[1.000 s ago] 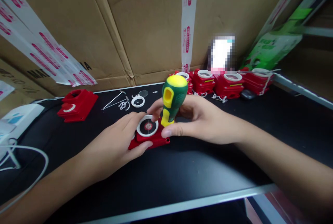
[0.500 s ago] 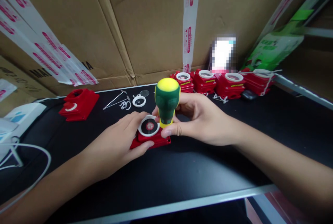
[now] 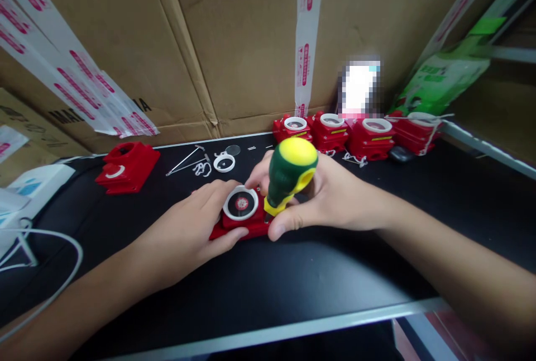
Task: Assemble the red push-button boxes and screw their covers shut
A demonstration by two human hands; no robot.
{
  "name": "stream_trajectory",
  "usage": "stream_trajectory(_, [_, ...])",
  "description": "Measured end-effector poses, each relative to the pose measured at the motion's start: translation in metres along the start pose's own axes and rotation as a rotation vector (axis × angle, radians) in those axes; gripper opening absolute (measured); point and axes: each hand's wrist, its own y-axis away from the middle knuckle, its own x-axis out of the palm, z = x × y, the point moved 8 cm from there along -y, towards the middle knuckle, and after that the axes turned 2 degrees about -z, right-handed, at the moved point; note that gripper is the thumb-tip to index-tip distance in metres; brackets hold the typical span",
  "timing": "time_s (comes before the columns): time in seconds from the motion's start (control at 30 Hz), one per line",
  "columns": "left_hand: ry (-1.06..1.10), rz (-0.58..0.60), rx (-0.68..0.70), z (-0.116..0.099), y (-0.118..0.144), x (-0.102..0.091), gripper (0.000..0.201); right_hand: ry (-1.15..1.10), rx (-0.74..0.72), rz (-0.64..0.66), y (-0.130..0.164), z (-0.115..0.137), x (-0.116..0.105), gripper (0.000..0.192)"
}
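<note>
A red box-shaped housing (image 3: 255,229) with a white ring (image 3: 226,208) around a dark round window lies on the black table in front of me. My left hand (image 3: 201,213) grips its left side, thumb along the front edge and fingers behind. In my right hand (image 3: 310,204) is a screwdriver (image 3: 291,168) with a green and yellow handle. It leans to the right, and its short visible shaft points down at the housing's right side. My fingers hide part of the housing's right end, and I cannot make out whether the tip sits in a screw.
Several red housings (image 3: 374,137) with white rings line the back right. Another red housing (image 3: 128,168) stands at the left. Between them lie a loose white ring (image 3: 224,163) and thin metal rods (image 3: 186,161). A green bottle (image 3: 448,79) and a cardboard box (image 3: 247,42) are behind.
The screwdriver has shifted to the right and tilted from nearly upright, so its shaft now shows. My right fingers have moved with it. My left hand and the housing stay in place.
</note>
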Motion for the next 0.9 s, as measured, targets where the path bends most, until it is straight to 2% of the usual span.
stream_trajectory(0.13, [-0.036, -0.011, 0.008, -0.001, 0.001, -0.001, 0.055, 0.049, -0.009, 0.161, 0.002, 0.011, -0.002, 0.020])
stream_trajectory(0.23, [-0.041, 0.003, -0.005, -0.003, 0.000, -0.002, 0.053, 0.021, 0.027, 0.189, 0.002, 0.011, -0.002, 0.016])
stream_trajectory(0.4, [-0.031, 0.006, 0.007, -0.005, 0.000, -0.002, 0.054, 0.012, 0.006, 0.084, 0.000, 0.005, -0.001, 0.027])
stream_trajectory(0.63, [-0.008, 0.004, 0.026, -0.006, -0.001, -0.001, 0.050, -0.148, -0.051, -0.102, -0.003, 0.002, 0.007, 0.042])
stream_trajectory(0.83, [-0.087, -0.158, -0.024, -0.003, 0.004, -0.002, 0.062, -0.147, -0.029, -0.338, -0.003, -0.007, 0.001, 0.045])
stream_trajectory(0.9, [-0.077, -0.160, -0.011, -0.001, 0.003, -0.003, 0.061, -0.115, -0.023, -0.345, -0.002, -0.008, -0.003, 0.044])
